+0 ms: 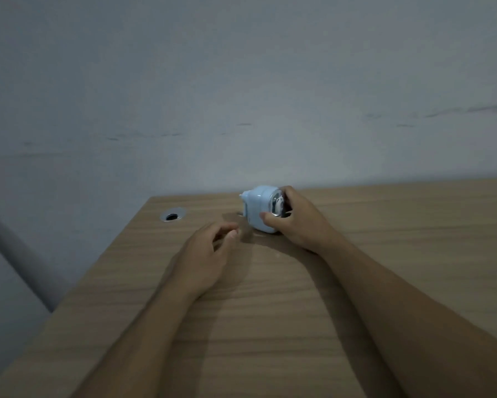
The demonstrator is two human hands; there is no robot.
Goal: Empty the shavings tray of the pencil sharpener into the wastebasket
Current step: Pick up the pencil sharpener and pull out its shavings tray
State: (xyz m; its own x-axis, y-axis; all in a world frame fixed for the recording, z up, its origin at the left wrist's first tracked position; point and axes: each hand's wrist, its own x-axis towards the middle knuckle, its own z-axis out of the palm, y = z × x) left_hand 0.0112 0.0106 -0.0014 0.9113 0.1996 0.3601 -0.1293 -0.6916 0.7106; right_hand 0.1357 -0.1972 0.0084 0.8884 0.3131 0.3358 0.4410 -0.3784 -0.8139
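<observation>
**Sharpener in hand, tray not yet out**

We have the pale blue pencil sharpener (260, 209) standing on the wooden surface (270, 311), near its far edge and close to the wall (241, 81). Our right hand (296, 222) wraps around the sharpener's right end, thumb pressed on the near side and fingers curled over the top and back, so that grip is closed on the body. The metal and dark parts at that end sit partly under the fingers; we cannot tell whether they include the crank.

Our left hand (210, 248) hovers just beside the sharpener on its left, not touching it, with a loosely spread, empty grip, fingers half curled.

We judge this to be the opening step: steadying the sharpener before the shavings tray is drawn out. We cannot make out the tray itself in this dim view, so which face it slides from is unclear. The next move likely calls for the left hand to find the tray's edge while the right holds firm, then keep the tray level so shavings do not spill.

A round cable grommet (172, 216) sits in the surface to the left, well apart. No wastebasket is in view, so we will need to locate it. Nothing blocks the hands.
</observation>
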